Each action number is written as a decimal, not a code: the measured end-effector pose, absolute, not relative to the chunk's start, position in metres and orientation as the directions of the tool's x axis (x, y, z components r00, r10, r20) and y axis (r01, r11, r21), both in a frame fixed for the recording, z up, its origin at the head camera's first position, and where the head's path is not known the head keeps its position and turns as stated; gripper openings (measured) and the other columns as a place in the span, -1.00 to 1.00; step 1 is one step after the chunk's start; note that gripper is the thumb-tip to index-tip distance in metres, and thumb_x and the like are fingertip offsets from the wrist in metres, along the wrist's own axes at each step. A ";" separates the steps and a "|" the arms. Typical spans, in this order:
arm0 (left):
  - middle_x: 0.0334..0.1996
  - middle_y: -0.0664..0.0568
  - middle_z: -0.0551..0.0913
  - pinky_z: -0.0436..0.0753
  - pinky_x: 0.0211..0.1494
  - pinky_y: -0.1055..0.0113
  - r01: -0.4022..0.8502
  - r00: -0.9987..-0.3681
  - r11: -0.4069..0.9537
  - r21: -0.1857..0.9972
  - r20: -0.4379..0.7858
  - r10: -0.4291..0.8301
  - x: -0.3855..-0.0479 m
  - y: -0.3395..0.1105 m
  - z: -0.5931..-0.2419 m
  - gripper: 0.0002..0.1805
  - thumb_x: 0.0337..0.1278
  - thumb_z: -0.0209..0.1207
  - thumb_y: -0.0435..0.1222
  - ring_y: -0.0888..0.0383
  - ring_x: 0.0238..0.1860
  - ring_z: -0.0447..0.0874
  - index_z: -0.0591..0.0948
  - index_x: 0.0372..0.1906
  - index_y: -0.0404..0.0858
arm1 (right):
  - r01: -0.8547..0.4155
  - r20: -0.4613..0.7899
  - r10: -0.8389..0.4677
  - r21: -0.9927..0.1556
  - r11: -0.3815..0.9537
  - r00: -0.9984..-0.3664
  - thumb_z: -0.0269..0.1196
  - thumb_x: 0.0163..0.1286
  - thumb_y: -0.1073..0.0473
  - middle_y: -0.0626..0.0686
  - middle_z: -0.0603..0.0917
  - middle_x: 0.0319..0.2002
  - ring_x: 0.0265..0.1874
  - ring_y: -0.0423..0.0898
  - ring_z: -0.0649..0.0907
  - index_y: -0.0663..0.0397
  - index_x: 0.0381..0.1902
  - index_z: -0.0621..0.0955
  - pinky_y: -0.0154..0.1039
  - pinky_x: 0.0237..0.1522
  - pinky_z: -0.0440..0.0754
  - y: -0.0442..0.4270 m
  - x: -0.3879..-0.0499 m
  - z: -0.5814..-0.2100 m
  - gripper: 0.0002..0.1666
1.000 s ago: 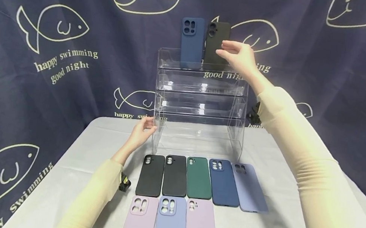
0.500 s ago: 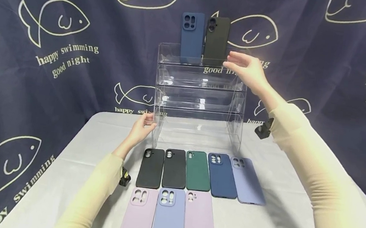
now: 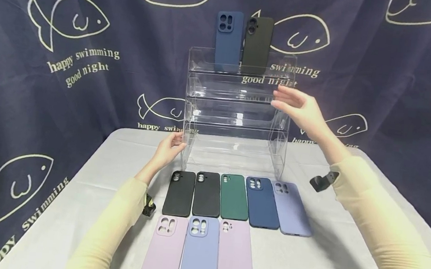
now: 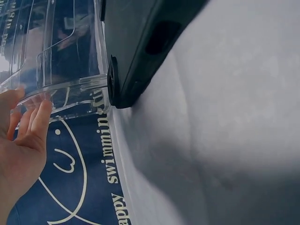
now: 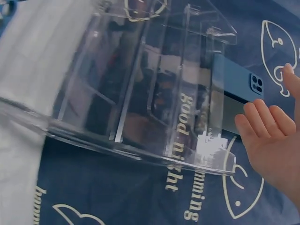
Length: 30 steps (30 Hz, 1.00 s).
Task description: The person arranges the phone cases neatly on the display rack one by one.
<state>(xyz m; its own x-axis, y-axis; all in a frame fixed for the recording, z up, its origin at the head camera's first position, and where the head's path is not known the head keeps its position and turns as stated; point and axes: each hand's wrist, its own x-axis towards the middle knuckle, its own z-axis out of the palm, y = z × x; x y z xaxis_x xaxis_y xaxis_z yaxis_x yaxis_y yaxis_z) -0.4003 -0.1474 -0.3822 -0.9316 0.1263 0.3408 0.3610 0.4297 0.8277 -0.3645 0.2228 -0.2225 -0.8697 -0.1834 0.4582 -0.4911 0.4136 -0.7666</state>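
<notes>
A clear tiered rack [image 3: 237, 121] stands at the back of the table. On its top tier a blue case [image 3: 227, 42] and a black case [image 3: 257, 46] stand upright side by side. My left hand [image 3: 167, 150] grips the rack's left side edge; in the left wrist view the thumb and fingers of that hand [image 4: 26, 140] lie on either side of the clear panel. My right hand [image 3: 302, 111] holds nothing, its fingers extended, near the rack's upper right side. In the right wrist view the right hand [image 5: 272, 140] appears beside the top tier.
In front of the rack lies a row of cases: two black, a green one [image 3: 234, 197], a dark blue one [image 3: 262, 203] and a light blue one [image 3: 292, 209]. Nearer lie a pink case [image 3: 163, 253], another light blue one [image 3: 200, 257] and another pink one [image 3: 236, 259]. A patterned curtain [image 3: 84, 93] hangs behind.
My right hand has moved away from the black case on the top tier, down and to the right. My left hand has stayed at the rack's side. The view has shifted slightly.
</notes>
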 end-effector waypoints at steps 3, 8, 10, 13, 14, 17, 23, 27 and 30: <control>0.07 -0.39 0.50 0.58 0.16 0.03 0.364 -0.931 0.416 0.833 0.335 0.144 -0.400 -0.146 -0.384 -0.49 0.20 0.14 -0.39 -0.23 0.10 0.53 0.34 0.24 -0.43 | -0.478 0.437 -0.199 -0.760 0.440 -0.877 0.29 0.25 0.04 0.09 0.52 0.22 0.14 -0.14 0.56 0.00 0.30 0.40 -0.41 0.15 0.53 0.230 -0.356 -0.238 -0.34; 0.08 -0.39 0.50 0.58 0.16 0.06 0.367 -0.930 0.402 0.839 0.330 0.160 -0.399 -0.145 -0.387 -0.48 0.20 0.14 -0.39 -0.22 0.11 0.53 0.34 0.25 -0.43 | -0.463 0.402 -0.231 -0.750 0.472 -0.886 0.30 0.25 0.04 0.09 0.50 0.24 0.14 -0.21 0.55 0.00 0.29 0.41 -0.57 0.06 0.52 0.238 -0.343 -0.260 -0.34; 0.08 -0.38 0.50 0.58 0.16 0.06 0.366 -0.931 0.399 0.841 0.330 0.159 -0.399 -0.145 -0.388 -0.48 0.20 0.15 -0.39 -0.22 0.11 0.53 0.34 0.24 -0.43 | -0.466 0.392 -0.252 -0.749 0.471 -0.885 0.30 0.24 0.07 0.09 0.49 0.25 0.15 -0.24 0.53 0.04 0.29 0.41 -0.52 0.12 0.51 0.238 -0.337 -0.267 -0.33; 0.09 -0.39 0.50 0.57 0.19 0.05 0.366 -0.931 0.384 0.848 0.329 0.160 -0.399 -0.146 -0.389 -0.48 0.19 0.16 -0.39 -0.22 0.12 0.52 0.34 0.24 -0.43 | -0.477 0.388 -0.278 -0.738 0.477 -0.879 0.31 0.23 0.12 0.12 0.48 0.25 0.19 -0.18 0.51 0.11 0.28 0.41 -0.42 0.22 0.46 0.236 -0.329 -0.274 -0.34; 0.09 -0.39 0.50 0.56 0.19 0.06 0.364 -0.931 0.382 0.849 0.328 0.160 -0.399 -0.147 -0.389 -0.48 0.18 0.16 -0.39 -0.22 0.12 0.52 0.34 0.24 -0.42 | -0.484 0.389 -0.290 -0.735 0.475 -0.875 0.31 0.23 0.14 0.14 0.48 0.25 0.21 -0.13 0.50 0.13 0.28 0.41 -0.40 0.23 0.45 0.235 -0.326 -0.276 -0.34; 0.10 -0.38 0.50 0.56 0.20 0.06 0.362 -0.932 0.381 0.850 0.326 0.159 -0.399 -0.149 -0.390 -0.47 0.18 0.17 -0.38 -0.22 0.13 0.52 0.34 0.24 -0.42 | -0.518 0.407 -0.323 -0.715 0.469 -0.854 0.32 0.22 0.20 0.16 0.48 0.24 0.23 0.02 0.48 0.15 0.27 0.42 -0.40 0.25 0.43 0.231 -0.317 -0.282 -0.35; 0.09 -0.37 0.50 0.55 0.22 0.08 0.355 -0.935 0.373 0.857 0.318 0.157 -0.399 -0.151 -0.389 -0.46 0.18 0.17 -0.37 -0.21 0.13 0.52 0.35 0.24 -0.42 | -0.614 0.466 -0.404 -0.655 0.441 -0.787 0.34 0.16 0.26 0.17 0.50 0.22 0.21 0.08 0.47 0.16 0.25 0.43 -0.57 0.21 0.40 0.221 -0.301 -0.295 -0.33; 0.10 -0.36 0.51 0.54 0.23 0.10 0.346 -0.938 0.380 0.858 0.313 0.147 -0.398 -0.151 -0.388 -0.47 0.18 0.17 -0.37 -0.20 0.14 0.52 0.36 0.24 -0.41 | -0.647 0.458 -0.462 -0.604 0.465 -0.760 0.37 0.14 0.24 0.14 0.51 0.21 0.20 0.05 0.49 0.15 0.25 0.44 -0.48 0.24 0.41 0.214 -0.288 -0.304 -0.31; 0.12 -0.34 0.50 0.53 0.24 0.11 0.340 -0.940 0.384 0.859 0.308 0.143 -0.399 -0.151 -0.388 -0.47 0.18 0.17 -0.36 -0.18 0.15 0.51 0.36 0.25 -0.39 | -0.630 0.404 -0.492 -0.593 0.500 -0.771 0.39 0.12 0.14 0.07 0.51 0.22 0.21 0.00 0.49 0.08 0.26 0.43 -0.28 0.28 0.43 0.210 -0.279 -0.311 -0.27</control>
<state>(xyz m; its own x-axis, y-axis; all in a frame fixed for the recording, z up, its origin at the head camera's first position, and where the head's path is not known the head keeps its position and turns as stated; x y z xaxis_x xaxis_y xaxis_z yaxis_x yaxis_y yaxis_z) -0.3994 -0.1515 -0.3876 -0.9404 0.1431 0.3085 0.3400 0.3836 0.8586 -0.2787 0.2101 -0.3109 -0.7711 -0.4920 0.4042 -0.6303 0.5005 -0.5935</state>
